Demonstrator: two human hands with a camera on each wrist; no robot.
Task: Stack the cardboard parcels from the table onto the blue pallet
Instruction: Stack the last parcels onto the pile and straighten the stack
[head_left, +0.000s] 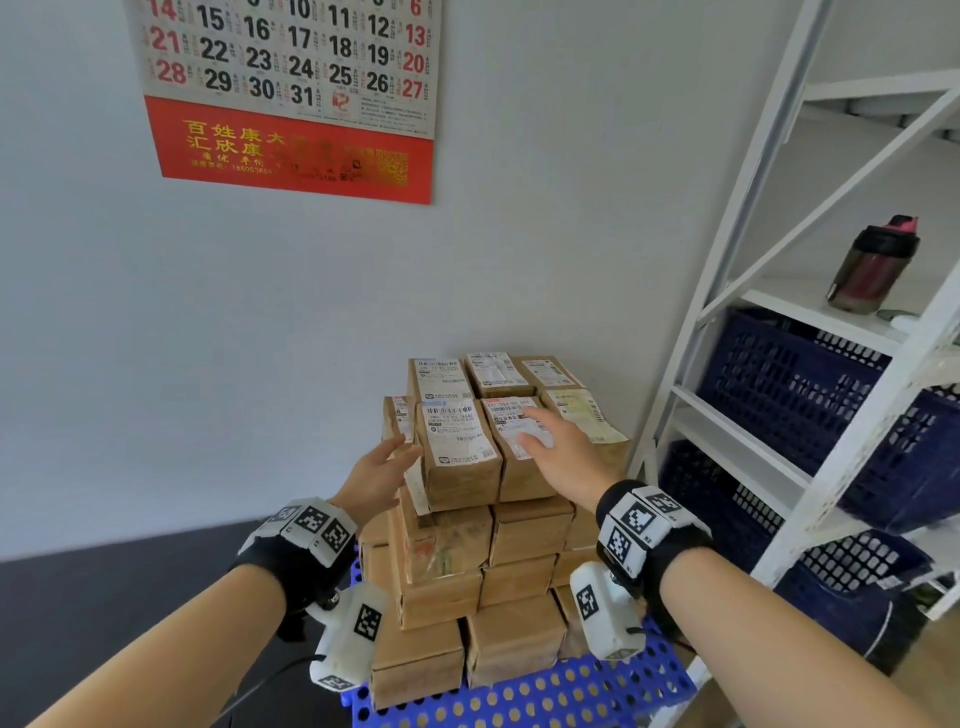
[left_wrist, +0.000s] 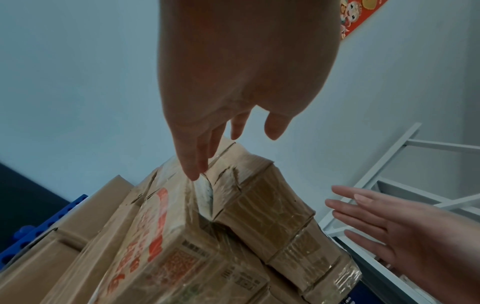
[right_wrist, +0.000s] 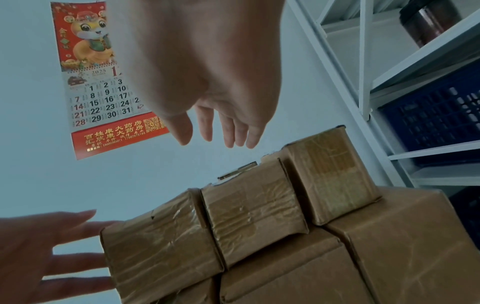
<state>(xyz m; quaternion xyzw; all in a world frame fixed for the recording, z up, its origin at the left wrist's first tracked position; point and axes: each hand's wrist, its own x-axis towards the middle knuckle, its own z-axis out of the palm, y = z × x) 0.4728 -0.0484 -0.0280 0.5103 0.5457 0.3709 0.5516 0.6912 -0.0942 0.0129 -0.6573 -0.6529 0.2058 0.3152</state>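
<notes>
A tall stack of brown cardboard parcels (head_left: 483, 545) stands on the blue perforated pallet (head_left: 545, 696) against the wall. The top layer carries white shipping labels. My left hand (head_left: 387, 467) is open beside the left face of the top front parcel (head_left: 457, 452), its fingertips (left_wrist: 193, 172) at the parcel's edge. My right hand (head_left: 550, 447) is open, its straight fingers spread above the neighbouring top parcel (head_left: 519, 441); whether it touches is unclear. In the right wrist view its fingers (right_wrist: 233, 131) hover above the parcel tops (right_wrist: 249, 209). Neither hand holds anything.
A white metal shelf rack (head_left: 810, 322) stands right of the stack, holding dark blue crates (head_left: 810, 405) and a dark bottle (head_left: 872, 270). A red wall calendar (head_left: 291, 98) hangs above. Dark floor (head_left: 104, 597) lies to the left.
</notes>
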